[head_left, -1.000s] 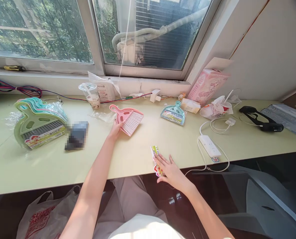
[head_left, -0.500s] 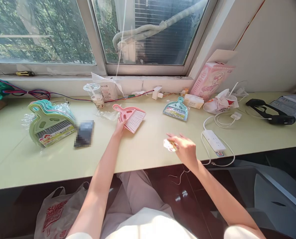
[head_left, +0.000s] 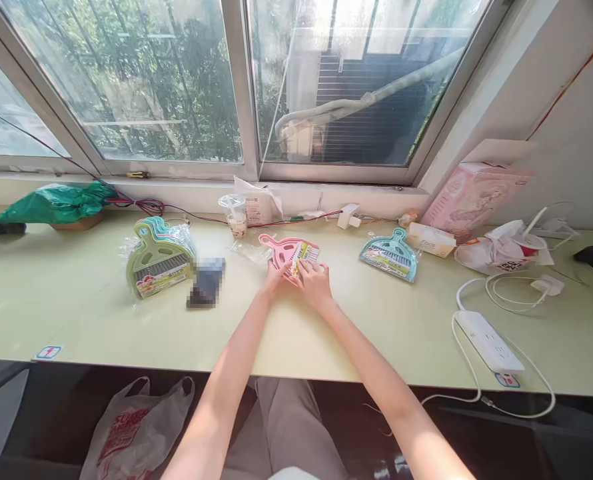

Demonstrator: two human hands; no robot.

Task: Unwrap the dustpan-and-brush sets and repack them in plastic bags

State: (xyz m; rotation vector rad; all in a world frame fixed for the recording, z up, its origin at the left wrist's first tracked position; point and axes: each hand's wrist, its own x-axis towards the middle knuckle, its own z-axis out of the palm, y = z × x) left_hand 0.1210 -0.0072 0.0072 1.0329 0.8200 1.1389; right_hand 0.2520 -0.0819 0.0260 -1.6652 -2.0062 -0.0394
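Observation:
A pink dustpan and brush set [head_left: 289,250] lies on the pale green table in front of me. My left hand [head_left: 275,277] grips its lower left edge. Across the white bristles lies a colourful label card [head_left: 304,256], and my right hand [head_left: 315,281] presses on it with its fingers, at the right side of the set. To the right is a wrapped blue-green dustpan set [head_left: 390,255]. Several wrapped sets, a green one [head_left: 159,263] in front, stand at the left beside a blurred dark object [head_left: 206,283].
Behind the pink set are a plastic cup [head_left: 236,217] and clear wrapping [head_left: 250,251]. A white power strip [head_left: 489,342] with cables lies at the right front. Tissues [head_left: 431,240] and a pink box [head_left: 476,197] are at the back right; a white bag [head_left: 136,427] is below the table.
My right hand has brought the label card left onto the pink set. My left hand still holds the set. The head view has shifted, showing more of the left side.

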